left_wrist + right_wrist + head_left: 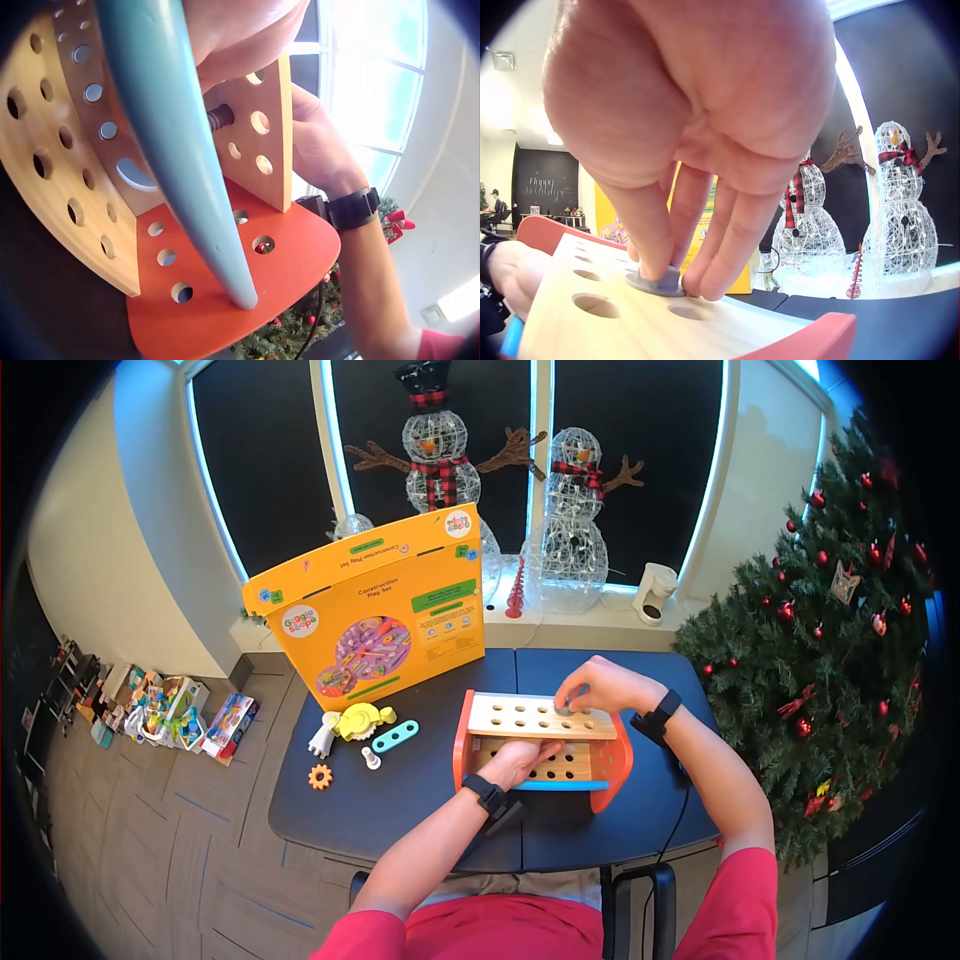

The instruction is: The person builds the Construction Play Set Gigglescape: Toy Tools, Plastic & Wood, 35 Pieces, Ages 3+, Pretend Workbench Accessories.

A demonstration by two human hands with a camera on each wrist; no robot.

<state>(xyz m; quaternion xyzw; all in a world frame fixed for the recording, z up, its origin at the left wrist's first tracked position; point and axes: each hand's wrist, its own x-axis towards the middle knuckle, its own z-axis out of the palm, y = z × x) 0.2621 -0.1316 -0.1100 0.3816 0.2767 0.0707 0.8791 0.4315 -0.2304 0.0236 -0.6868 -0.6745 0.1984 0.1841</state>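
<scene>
A toy workbench with orange-red side panels stands on the table, its wooden top board pierced by rows of holes. My right hand pinches the flanged head of a grey toy bolt between thumb and fingers, set at a hole in that board. Below the board, a threaded shaft pokes through in the left wrist view. My left hand reaches in over the blue front bar, under the top board and close to the shaft. Its fingertips are hidden there.
Left on the dark table lie a teal strip, a white bolt, an orange gear and yellow-green pieces. An upright yellow box stands behind them. A decorated tree borders the right side.
</scene>
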